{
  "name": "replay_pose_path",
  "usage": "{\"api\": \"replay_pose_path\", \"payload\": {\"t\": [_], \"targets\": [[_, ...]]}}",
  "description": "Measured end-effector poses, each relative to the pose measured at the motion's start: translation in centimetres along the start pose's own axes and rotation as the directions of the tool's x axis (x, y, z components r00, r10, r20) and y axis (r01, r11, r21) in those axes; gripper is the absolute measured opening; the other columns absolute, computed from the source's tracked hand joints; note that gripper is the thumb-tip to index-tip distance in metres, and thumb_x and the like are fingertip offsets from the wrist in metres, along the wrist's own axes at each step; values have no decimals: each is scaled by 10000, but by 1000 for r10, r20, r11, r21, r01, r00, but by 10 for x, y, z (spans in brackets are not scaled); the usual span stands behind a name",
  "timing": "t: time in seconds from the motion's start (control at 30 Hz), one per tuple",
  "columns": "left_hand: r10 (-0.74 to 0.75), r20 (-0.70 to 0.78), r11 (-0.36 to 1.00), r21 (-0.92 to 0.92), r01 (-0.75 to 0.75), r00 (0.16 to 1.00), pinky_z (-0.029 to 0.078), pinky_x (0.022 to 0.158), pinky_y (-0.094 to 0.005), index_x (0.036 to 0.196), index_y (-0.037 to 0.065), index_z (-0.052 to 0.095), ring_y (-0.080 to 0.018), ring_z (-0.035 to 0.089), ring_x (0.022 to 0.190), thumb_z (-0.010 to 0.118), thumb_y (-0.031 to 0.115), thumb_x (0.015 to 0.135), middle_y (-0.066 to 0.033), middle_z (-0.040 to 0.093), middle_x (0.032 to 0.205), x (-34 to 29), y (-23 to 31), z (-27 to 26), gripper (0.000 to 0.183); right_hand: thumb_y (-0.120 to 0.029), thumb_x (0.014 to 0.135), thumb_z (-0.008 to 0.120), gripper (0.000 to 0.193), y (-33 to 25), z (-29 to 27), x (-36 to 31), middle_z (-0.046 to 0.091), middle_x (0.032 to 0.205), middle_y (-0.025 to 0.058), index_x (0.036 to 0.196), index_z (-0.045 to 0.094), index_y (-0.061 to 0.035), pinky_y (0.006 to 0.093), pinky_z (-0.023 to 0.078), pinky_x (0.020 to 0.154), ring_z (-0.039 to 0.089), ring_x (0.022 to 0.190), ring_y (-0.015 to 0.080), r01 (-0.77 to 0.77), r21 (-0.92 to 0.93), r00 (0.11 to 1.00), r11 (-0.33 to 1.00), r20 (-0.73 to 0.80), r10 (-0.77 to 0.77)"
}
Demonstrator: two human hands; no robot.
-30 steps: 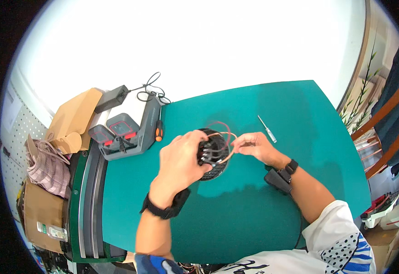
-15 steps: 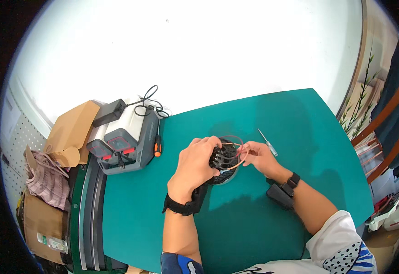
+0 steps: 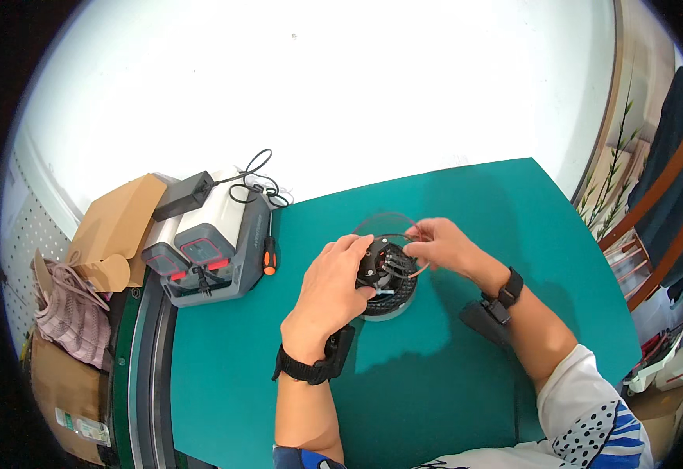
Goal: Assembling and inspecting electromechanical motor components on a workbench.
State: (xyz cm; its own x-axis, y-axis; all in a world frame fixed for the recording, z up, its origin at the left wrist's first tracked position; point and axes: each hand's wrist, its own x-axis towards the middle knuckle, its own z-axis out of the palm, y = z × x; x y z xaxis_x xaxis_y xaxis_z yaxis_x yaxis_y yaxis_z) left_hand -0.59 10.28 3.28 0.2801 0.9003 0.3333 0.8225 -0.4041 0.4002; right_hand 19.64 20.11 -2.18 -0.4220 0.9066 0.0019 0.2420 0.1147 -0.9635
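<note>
A round black device with a textured side and a pale bottom rim point(image 3: 394, 306) stands on the green mat. My left hand point(image 3: 327, 285) is closed around the left side of its black inner part point(image 3: 370, 264), fingers at the top edge and thumb lower down. Several dark wires point(image 3: 396, 266) run out of that part toward the right. My right hand point(image 3: 449, 244) pinches at the wires on the device's right side, thumb and forefinger together. A thin reddish wire point(image 3: 386, 215) arcs above the device. The pinched ends are hidden by my fingers.
On the left of the green mat point(image 3: 451, 352) stands a grey and white battery station point(image 3: 224, 273), with a black power adapter point(image 3: 185, 195) and cable on top. An orange-black screwdriver point(image 3: 269, 258) rests against it. Beyond are a cardboard box point(image 3: 118, 223) and a pink knitted bag point(image 3: 71, 316).
My right hand has moved up and slightly right, over where the clear-handled screwdriver lay, now out of sight. The black inner part has turned, showing more of its wired side.
</note>
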Motion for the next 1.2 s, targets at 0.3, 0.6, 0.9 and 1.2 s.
{"api": "replay_pose_path", "payload": {"t": [0.3,0.6,0.9,1.2], "targets": [[-49,-77,986,158,61,996,468,849,-413,1075,14,612,-336,571,1014,795,46,612,-143,613,1031,-3,5,-5,498,47,687,663,524,-38,2,4,613,812,84,1182,494,68,281,506,644,596,716,149,392,293,875,872,-412,-255],[-131,-86,986,93,139,988,471,792,-423,1071,11,596,-351,586,929,811,63,608,-153,600,960,-7,-3,-8,513,78,808,609,647,-73,-32,-16,627,892,139,1375,298,91,291,549,685,655,812,198,670,296,658,681,-661,-360],[-121,-25,982,144,124,992,474,770,-426,1168,105,525,-369,571,901,824,77,595,-143,520,983,-3,20,-12,647,69,864,578,536,-82,-70,-35,648,983,149,1358,369,82,288,556,696,675,827,218,642,150,629,752,-663,-405],[-245,-22,945,220,243,969,496,739,-432,1115,105,534,-349,587,877,850,143,571,-137,522,979,-6,25,-11,630,13,888,594,250,-85,-75,-48,693,934,103,1137,610,16,263,538,679,679,865,181,609,213,683,764,-630,-369]]}}
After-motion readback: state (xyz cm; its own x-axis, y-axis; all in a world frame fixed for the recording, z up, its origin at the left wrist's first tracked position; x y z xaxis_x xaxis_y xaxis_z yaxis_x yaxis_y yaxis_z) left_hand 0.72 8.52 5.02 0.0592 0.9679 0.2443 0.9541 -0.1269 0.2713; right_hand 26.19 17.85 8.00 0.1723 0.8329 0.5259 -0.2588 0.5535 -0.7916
